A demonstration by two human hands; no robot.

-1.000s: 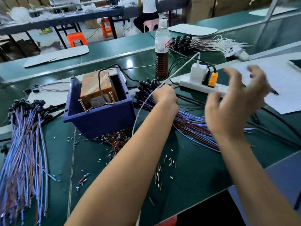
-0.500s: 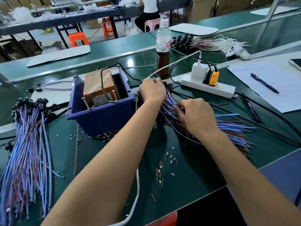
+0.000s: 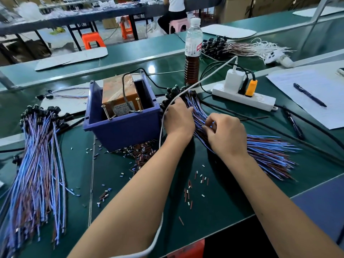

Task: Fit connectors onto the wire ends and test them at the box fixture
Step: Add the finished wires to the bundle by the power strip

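A fan of blue and brown wires (image 3: pixel 268 151) with black connector heads lies on the green table right of the blue box fixture (image 3: pixel 122 127). The box holds a taped brown transformer (image 3: pixel 119 94) with two upright screws. My left hand (image 3: pixel 177 119) rests on the connector end of this bundle, fingers curled over the wires. My right hand (image 3: pixel 226 133) sits on the middle of the bundle and pinches at a few wires with thumb and fingertips. Small brown and white sleeves (image 3: pixel 193 189) lie scattered near my forearms.
A second wire bundle (image 3: pixel 39 164) lies at the left. Behind stand a drink bottle (image 3: pixel 192 53) and a white power strip (image 3: pixel 243 97) with plugs. Paper and a pen (image 3: pixel 309 94) lie at the right. A white cable (image 3: pixel 162 127) runs past my left hand.
My right hand came down from the air onto the wire bundle and now picks at wires. My left hand shifted slightly along the connector end.
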